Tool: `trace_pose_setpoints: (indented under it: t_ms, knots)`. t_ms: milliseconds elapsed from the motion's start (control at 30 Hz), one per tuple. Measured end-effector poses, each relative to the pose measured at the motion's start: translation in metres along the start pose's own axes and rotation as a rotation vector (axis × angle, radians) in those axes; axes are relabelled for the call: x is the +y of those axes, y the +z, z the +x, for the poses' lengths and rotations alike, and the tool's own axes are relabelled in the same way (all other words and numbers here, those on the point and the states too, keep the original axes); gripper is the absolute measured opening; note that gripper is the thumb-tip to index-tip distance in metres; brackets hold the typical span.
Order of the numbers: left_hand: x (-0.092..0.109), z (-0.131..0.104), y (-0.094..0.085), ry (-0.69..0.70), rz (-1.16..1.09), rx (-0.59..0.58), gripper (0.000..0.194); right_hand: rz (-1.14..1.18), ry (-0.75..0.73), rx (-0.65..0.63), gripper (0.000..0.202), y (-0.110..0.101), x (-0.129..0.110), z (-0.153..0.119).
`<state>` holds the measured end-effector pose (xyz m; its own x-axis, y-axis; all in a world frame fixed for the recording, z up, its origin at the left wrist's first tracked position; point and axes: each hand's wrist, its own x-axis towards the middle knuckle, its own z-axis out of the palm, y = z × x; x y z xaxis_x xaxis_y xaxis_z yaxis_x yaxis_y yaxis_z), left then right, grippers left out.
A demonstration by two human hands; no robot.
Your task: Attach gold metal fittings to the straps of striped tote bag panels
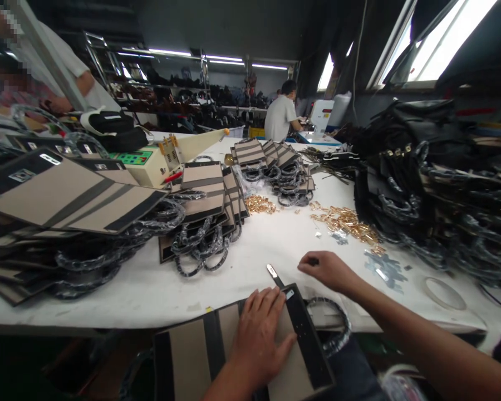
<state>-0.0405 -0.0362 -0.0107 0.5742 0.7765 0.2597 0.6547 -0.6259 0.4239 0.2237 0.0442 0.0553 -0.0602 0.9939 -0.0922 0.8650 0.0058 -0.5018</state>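
My left hand lies flat, fingers spread, on a beige and black bag panel that overhangs the table's near edge. A black strap with a bright metal tip sticks out beyond the panel's far corner. At its right side is a plastic-wrapped ring handle. Just above the table, right of the strap tip, my right hand is closed with fingertips together; anything inside is hidden. Gold metal fittings lie beyond it, and flat silver plates lie to its right.
Bag panels are stacked at left and centre. Black bags heap up at right. A tape roll lies near the front edge of the white table. One co-worker sits at the back; another person stands at left.
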Motion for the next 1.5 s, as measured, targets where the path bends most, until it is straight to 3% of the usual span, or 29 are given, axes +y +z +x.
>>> trace_pose_setpoints:
  t_ms: [133,267,533,633,733,833,967,1067,1233,1500]
  knots:
    - [0.002,0.0,-0.001,-0.01,0.002,0.014,0.081,-0.13,0.225,0.197,0.035,-0.029,0.054,0.051]
    - [0.008,0.001,-0.003,-0.027,-0.016,0.006,0.079,-0.184,0.335,0.221,0.038,-0.028,0.095,0.08]
    - [0.013,0.005,-0.005,-0.046,-0.043,0.009,0.071,-0.165,0.359,0.231,0.026,-0.022,0.115,0.089]
    - [0.013,0.005,-0.004,-0.043,-0.043,0.016,0.071,-0.09,0.347,0.251,0.023,-0.03,0.108,0.085]
    - [0.013,0.005,-0.003,-0.044,-0.038,0.013,0.071,0.014,0.311,0.225,0.024,-0.041,0.089,0.063]
    - [0.014,0.007,-0.002,-0.05,-0.039,0.003,0.069,0.201,0.183,0.046,0.028,-0.047,0.056,0.018]
    - [0.014,0.008,-0.003,-0.05,-0.056,-0.011,0.069,0.409,0.082,-0.301,0.028,-0.023,0.005,-0.057]
    - [0.014,0.008,-0.004,-0.046,-0.059,-0.014,0.068,0.388,0.038,-0.347,0.023,0.01,-0.016,-0.092]
    - [0.015,0.006,-0.005,-0.036,-0.043,-0.01,0.063,0.223,-0.067,-0.223,0.019,0.044,-0.023,-0.098]
    - [0.015,0.005,-0.003,-0.03,-0.042,0.0,0.063,0.02,-0.154,-0.225,0.02,0.04,-0.025,-0.095]
